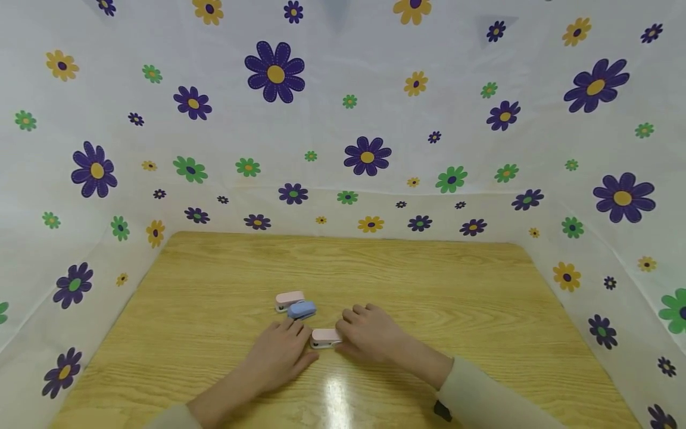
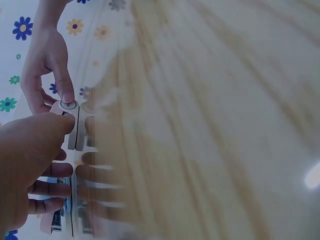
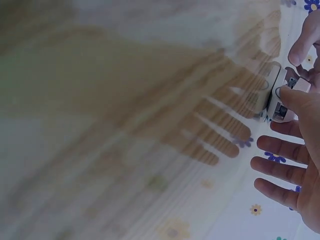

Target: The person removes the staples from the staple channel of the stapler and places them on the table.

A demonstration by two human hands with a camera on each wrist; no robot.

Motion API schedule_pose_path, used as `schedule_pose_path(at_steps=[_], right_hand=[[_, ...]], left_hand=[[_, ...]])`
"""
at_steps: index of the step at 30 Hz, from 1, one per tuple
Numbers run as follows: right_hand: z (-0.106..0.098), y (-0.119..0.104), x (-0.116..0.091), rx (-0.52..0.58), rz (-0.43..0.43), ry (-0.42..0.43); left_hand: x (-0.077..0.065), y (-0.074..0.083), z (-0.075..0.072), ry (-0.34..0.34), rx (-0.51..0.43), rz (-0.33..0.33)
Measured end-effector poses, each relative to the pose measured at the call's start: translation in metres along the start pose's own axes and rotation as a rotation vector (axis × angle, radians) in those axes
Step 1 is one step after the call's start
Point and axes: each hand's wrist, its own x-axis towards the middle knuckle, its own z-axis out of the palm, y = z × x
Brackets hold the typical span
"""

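Blue stapler (image 1: 302, 309) sat mid-dial. Pink-topped stapler (image 1: 290, 297) with white base lay toward 10 o'clock, second pink-and-white stapler (image 1: 324, 336) between 4 and 5. Tabletop (image 1: 402, 268) was yellow-tan, wood-grained. Cloth (image 1: 300, 128) toward 12 was white, strewn with purple, yellow, green flowers. Sleeve (image 1: 498, 396) toward 4 was pale beige.

Right wrist view, landmark: the pale stapler (image 3: 281, 111). It rests against the wood-grained counter (image 3: 115, 125), metal parts visible within its body. Right hand (image 3: 311, 145): thumb tip on the stapler; fingers (image 3: 281, 171) extended and spread, lower in frame than the stapler. Left hand (image 3: 309, 40) partly visible, higher than the stapler, cut by the frame edge. Glossy counter mirrors stapler and fingers. Behind the stapler: white flower-printed sheet (image 3: 272, 225).
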Motion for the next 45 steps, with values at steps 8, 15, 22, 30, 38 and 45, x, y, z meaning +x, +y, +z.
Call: schedule_pose_path(at_steps=[8,15,22,30,38,45], right_hand=[[0.001,0.006,-0.024,0.032,0.020,0.066],[-0.003,0.012,-0.042,0.070,0.051,0.065],[-0.004,0.020,-0.058,0.075,0.105,0.018],[0.001,0.032,-0.076,0.095,0.172,-0.013],[0.000,0.050,-0.093,0.118,0.207,-0.043],[0.009,0.067,-0.104,0.117,0.222,-0.016]], left_hand=[[0.014,0.013,0.004,-0.009,-0.020,0.052],[0.031,0.027,0.007,-0.038,0.004,0.065],[0.052,0.040,0.010,-0.030,-0.014,0.082],[0.076,0.052,0.019,-0.041,-0.038,0.094],[0.102,0.065,0.027,-0.040,-0.010,0.113],[0.125,0.073,0.034,-0.036,-0.018,0.122]])
